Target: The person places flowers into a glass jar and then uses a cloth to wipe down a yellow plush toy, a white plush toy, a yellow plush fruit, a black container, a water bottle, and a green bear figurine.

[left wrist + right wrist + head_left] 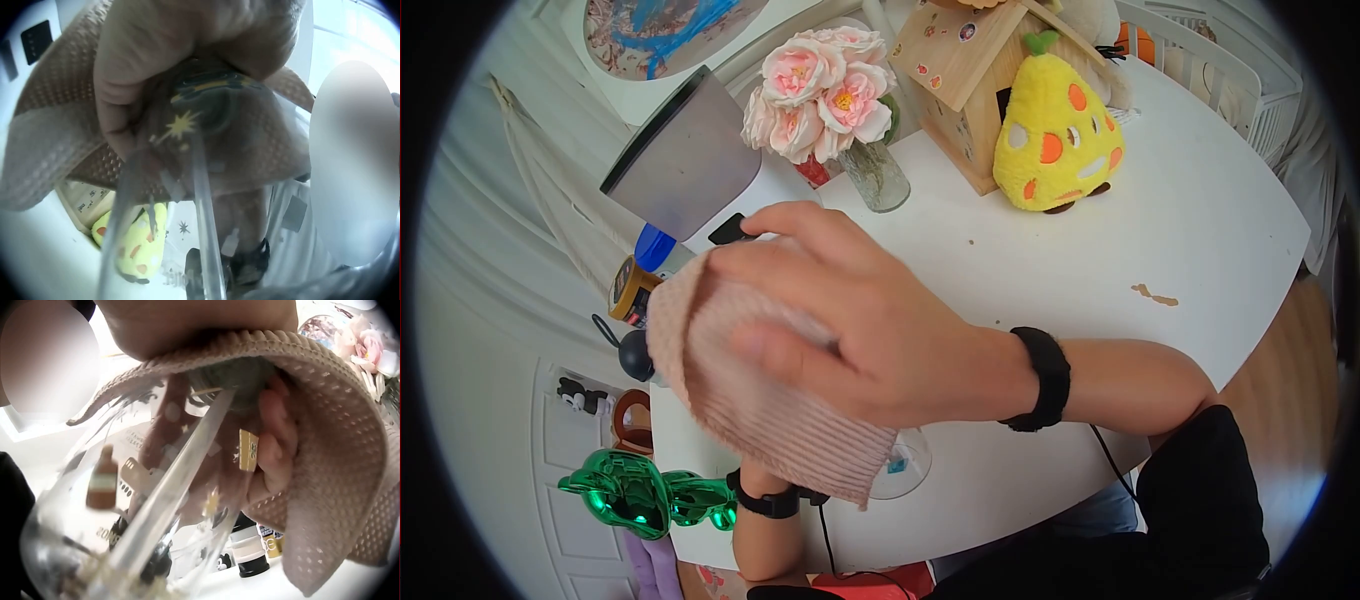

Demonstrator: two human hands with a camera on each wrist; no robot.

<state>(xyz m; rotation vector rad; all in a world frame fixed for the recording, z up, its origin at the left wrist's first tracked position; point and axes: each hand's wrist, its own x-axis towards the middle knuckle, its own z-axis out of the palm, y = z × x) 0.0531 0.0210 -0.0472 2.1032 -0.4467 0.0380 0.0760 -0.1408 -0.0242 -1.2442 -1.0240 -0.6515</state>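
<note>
A pink-beige ribbed cloth drapes over the top of a clear bottle with printed stickers and a straw inside. My right hand lies over the cloth from above, fingers bent against it and thumb blurred. In the head view the cloth hides my left hand; only its wrist with a black band shows below. The left wrist view has my left hand with its fingers curled round the bottle's narrow end, beside the cloth. Part of the bottle's clear round body appears under the cloth's lower edge.
On the white table stand a vase of pink roses, a wooden house and a yellow plush toy. A grey container, a brown jar and a shiny green figure line the left side.
</note>
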